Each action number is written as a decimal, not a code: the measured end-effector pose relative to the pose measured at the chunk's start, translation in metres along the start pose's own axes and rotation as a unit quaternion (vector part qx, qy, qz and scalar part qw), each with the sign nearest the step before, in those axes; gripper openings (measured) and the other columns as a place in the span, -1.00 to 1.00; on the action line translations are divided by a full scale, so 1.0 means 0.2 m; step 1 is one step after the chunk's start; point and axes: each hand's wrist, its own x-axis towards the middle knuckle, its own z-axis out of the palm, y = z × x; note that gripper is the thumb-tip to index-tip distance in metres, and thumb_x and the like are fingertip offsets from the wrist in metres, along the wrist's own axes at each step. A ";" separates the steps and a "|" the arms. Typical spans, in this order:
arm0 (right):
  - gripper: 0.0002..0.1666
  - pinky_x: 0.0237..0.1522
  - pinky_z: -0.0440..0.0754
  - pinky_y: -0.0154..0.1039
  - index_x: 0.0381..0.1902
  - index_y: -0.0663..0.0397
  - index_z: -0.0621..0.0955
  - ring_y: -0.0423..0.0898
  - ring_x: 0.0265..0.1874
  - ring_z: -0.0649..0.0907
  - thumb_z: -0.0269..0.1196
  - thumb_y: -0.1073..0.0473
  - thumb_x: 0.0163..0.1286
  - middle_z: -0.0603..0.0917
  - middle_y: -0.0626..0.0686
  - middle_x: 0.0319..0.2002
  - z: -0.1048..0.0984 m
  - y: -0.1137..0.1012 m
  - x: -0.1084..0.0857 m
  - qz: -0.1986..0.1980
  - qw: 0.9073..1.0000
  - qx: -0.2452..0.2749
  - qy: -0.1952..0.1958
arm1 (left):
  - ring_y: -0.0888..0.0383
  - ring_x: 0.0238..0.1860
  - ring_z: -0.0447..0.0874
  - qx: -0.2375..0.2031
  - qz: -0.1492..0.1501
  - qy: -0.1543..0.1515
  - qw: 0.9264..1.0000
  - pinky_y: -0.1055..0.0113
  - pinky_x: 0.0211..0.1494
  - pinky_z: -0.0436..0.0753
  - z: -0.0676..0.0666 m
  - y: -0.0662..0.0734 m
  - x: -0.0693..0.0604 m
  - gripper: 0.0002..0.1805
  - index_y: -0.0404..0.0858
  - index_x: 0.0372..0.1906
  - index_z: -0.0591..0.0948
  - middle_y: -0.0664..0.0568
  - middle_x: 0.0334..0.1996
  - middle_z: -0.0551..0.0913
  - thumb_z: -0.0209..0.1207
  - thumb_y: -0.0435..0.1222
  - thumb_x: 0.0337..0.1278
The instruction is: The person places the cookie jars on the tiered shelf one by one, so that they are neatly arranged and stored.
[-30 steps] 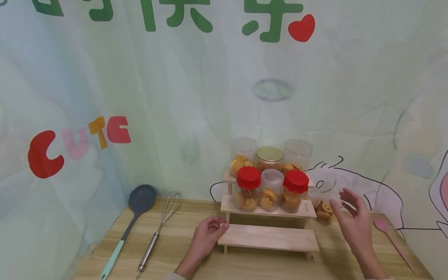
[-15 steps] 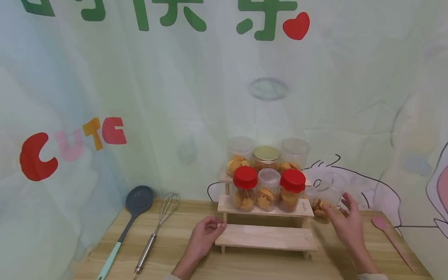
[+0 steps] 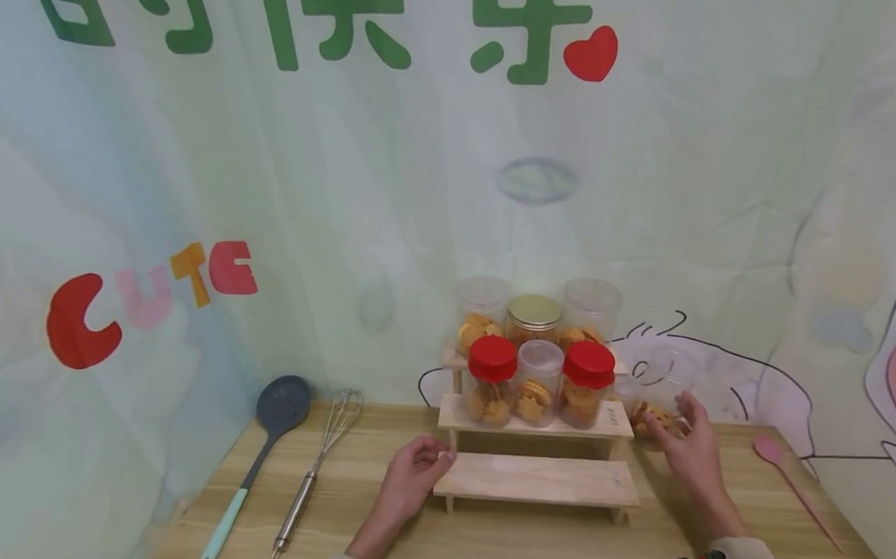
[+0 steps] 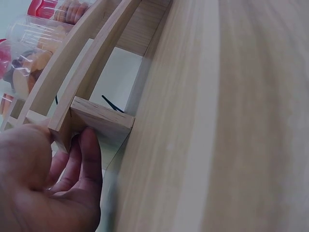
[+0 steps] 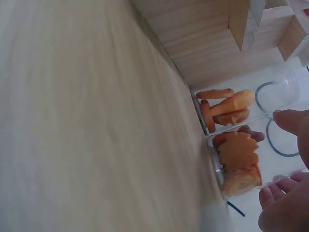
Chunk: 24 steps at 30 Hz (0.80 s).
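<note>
My left hand [image 3: 412, 478] pinches the left end of the lowest board of a stepped wooden rack [image 3: 537, 478]. In the left wrist view, the thumb lies on the board's top and the fingers curl beneath its end. Right of the rack, my right hand [image 3: 691, 457] holds a clear cookie jar [image 5: 239, 157], thumb on one side and fingers on the other. Another clear jar with cookies [image 5: 227, 104] stands beside it, nearer the rack. Red-lidded jars [image 3: 492, 381] [image 3: 588, 386] flank a clear-lidded cookie jar [image 3: 538, 383] on the middle step.
On the top step stand two clear jars [image 3: 482, 314] [image 3: 592, 315] and a gold-lidded jar [image 3: 534, 317]. A slotted turner-like spoon [image 3: 283, 401] and a whisk [image 3: 307, 482] lie at left. At right lies a pink spoon [image 3: 795, 491]. A printed curtain [image 3: 391, 202] hangs behind.
My right hand has moved left and lower to the clear cookie jar, and its fingers have closed round it. The left hand stays on the rack's end.
</note>
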 end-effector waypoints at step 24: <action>0.03 0.54 0.41 -0.14 0.63 0.13 0.32 0.11 0.43 0.46 0.48 -0.19 0.44 0.53 0.24 0.47 -0.12 -0.12 -0.17 -0.048 0.997 -0.028 0.059 | 0.22 -0.30 0.67 -0.009 -0.001 0.004 1.000 0.43 -0.27 0.61 0.01 -0.01 0.00 -0.67 -0.37 0.03 0.69 -0.15 -0.18 0.78 0.40 -0.18 0.42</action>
